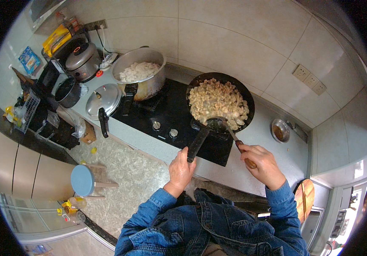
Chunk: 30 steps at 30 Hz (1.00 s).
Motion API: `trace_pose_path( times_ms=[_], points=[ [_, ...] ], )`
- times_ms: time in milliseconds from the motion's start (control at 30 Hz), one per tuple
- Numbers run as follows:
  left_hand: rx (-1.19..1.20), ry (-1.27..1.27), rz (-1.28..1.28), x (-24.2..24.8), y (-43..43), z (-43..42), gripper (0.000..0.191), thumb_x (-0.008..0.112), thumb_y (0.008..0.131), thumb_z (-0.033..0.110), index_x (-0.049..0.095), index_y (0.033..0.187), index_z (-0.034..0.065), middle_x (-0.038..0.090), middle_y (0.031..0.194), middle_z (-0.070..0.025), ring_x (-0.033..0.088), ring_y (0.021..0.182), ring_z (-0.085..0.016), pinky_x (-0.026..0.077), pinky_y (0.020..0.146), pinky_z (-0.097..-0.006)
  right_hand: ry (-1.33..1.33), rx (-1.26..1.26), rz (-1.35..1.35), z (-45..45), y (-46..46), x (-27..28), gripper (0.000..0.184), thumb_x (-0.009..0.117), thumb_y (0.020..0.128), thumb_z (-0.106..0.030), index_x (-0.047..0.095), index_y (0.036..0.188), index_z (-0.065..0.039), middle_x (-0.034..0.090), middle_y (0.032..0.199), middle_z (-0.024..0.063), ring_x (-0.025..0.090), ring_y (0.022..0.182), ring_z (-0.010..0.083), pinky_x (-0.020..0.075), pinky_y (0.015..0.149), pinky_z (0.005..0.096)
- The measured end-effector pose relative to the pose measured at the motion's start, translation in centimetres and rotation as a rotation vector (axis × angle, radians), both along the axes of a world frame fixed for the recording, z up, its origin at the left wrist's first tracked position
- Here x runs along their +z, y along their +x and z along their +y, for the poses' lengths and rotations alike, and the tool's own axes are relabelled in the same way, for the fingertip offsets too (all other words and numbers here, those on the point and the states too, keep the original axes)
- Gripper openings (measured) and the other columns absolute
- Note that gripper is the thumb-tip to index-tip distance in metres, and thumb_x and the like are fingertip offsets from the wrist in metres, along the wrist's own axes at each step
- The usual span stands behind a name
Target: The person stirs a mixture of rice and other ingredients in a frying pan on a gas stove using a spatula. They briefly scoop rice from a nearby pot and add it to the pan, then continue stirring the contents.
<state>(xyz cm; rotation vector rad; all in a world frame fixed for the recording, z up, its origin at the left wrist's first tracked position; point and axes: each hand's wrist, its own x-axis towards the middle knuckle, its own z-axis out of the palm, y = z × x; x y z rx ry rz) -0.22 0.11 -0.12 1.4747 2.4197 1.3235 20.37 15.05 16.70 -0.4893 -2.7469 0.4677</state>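
My left hand [181, 168] grips the end of the black wok handle [199, 143]. On the right side of the black glass cooktop [174, 110] sits the dark wok [251, 107], filled with small pale-brown chopped pieces of food [217, 102]. My right hand [263, 162] is closed around the wooden grip of a metal wok spatula [238, 140]. Its dark head rests low in the food, at the wok's near side, partly covered by liquid or pieces. Two control knobs [156, 125] lie left of the wok handle.
An open pressure cooker [148, 84] holding whitish chopped food stands at the left; its lid [104, 100] lies beside it. A metal bowl [280, 131] with brown liquid sits right. Farther left are a rice cooker [82, 62] and dark pot [67, 92]. A blue stool [82, 180] stands on the floor.
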Motion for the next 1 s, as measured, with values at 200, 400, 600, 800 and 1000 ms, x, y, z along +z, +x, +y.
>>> trace_pose_path(
  times_ms=[200,400,600,800,1000],
  points=[
    [0.014,-0.020,-0.023,-0.1,0.0,0.1,0.051,0.068,0.084,0.016,0.045,0.126,0.0015,0.062,0.103,-0.0216,0.063,0.084,-0.042,0.052,0.069,-0.0467,0.004,-0.068,0.062,1.8,-0.7,-2.3,0.020,0.068,0.073,0.002,0.062,0.091,-0.006,0.066,0.119,0.0103,0.062,0.103,0.0294,0.0528,0.083,0.0385],
    [0.016,-0.004,-0.013,-0.1,0.0,0.1,0.051,0.068,0.084,0.017,0.045,0.127,0.0019,0.062,0.101,-0.0216,0.063,0.083,-0.042,0.052,0.069,-0.0471,-0.008,-0.164,0.176,3.7,-1.5,-3.7,0.019,0.068,0.074,0.002,0.061,0.090,-0.005,0.067,0.117,0.0112,0.065,0.098,0.0312,0.0530,0.083,0.0378],
    [0.013,-0.018,-0.008,-0.1,0.0,0.1,0.051,0.068,0.084,0.017,0.045,0.127,0.0017,0.062,0.099,-0.0215,0.063,0.081,-0.042,0.052,0.068,-0.0471,-0.091,-0.276,0.347,5.0,-1.5,-3.3,0.017,0.066,0.077,0.002,0.061,0.092,-0.003,0.068,0.115,0.0132,0.066,0.099,0.0323,0.0524,0.085,0.0360],
    [0.001,0.001,0.014,-0.1,-0.1,0.1,0.052,0.069,0.084,0.017,0.045,0.127,0.0012,0.062,0.099,-0.0218,0.063,0.081,-0.042,0.052,0.068,-0.0468,-0.098,-0.315,0.410,6.1,-1.6,-3.0,0.016,0.064,0.081,0.003,0.060,0.096,-0.003,0.067,0.117,0.0150,0.067,0.104,0.0295,0.0521,0.087,0.0345],
    [-0.008,-0.014,-0.003,0.0,-0.2,0.0,0.052,0.069,0.084,0.017,0.045,0.127,0.0009,0.062,0.100,-0.0221,0.064,0.082,-0.041,0.052,0.068,-0.0468,-0.156,-0.358,0.490,7.7,-2.6,-3.3,0.013,0.062,0.085,0.002,0.058,0.097,-0.001,0.066,0.118,0.0143,0.065,0.103,0.0219,0.0505,0.087,0.0310]
  ],
)
